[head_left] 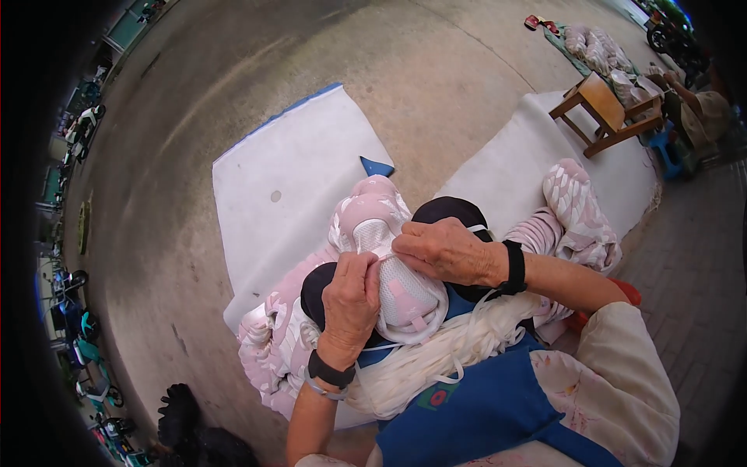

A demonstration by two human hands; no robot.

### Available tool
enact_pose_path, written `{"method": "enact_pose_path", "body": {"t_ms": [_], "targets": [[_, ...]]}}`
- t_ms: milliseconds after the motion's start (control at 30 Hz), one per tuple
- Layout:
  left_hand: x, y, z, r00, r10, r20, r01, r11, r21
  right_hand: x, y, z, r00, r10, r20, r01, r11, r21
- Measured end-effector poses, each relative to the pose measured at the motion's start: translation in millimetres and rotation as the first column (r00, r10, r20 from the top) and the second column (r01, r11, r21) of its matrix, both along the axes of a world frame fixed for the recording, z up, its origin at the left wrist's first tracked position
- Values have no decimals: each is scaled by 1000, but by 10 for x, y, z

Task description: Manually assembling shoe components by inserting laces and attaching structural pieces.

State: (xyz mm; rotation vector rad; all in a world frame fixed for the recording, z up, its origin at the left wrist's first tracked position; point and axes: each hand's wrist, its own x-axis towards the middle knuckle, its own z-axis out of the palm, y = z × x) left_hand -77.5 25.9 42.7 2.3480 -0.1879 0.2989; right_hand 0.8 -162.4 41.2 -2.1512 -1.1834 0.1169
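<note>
A pink and white sneaker [372, 205] rests between my knees with its toe pointing away from me and its mesh tongue facing up. At the left edge of its lacing, my left hand [348, 303] is closed in a pinch on a white shoelace [359, 240]. My right hand [447, 251] is pinched on the lace at the right edge; its fingertips hide the eyelets there. Across my lap, over a blue apron [475, 405], lies a thick bundle of off-white shoelaces [432, 366].
More pink and white sneakers [268, 342] are piled to the left, others [580, 214] to the right. White sheets [288, 171] cover the ground ahead. A wooden stool [599, 101] stands at the upper right, near another person [700, 117] and a further shoe pile [595, 48].
</note>
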Motion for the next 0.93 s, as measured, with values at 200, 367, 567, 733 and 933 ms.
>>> {"method": "enact_pose_path", "body": {"t_ms": [200, 367, 567, 733, 933], "targets": [[15, -8, -8, 1000, -7, 11, 7, 1000, -17, 43, 13, 38, 991, 70, 110, -62, 995, -81], [19, 11, -24, 1000, 3, -9, -3, 1000, -13, 47, 66, 48, 989, 63, 137, -53, 995, -79], [41, -22, 7, 999, -24, 39, 23, 1000, 15, 34, 33, 85, 989, 62, 133, -43, 989, -141], [26, -56, 15, 1000, -26, 5, 26, 999, 19, 30, 13, 55, 994, 82, 74, -77, 995, -67], [-47, 90, 53, 999, 31, 17, -32, 997, 75, 64, 143, 18, 989, 124, 75, -115, 987, -113]]}}
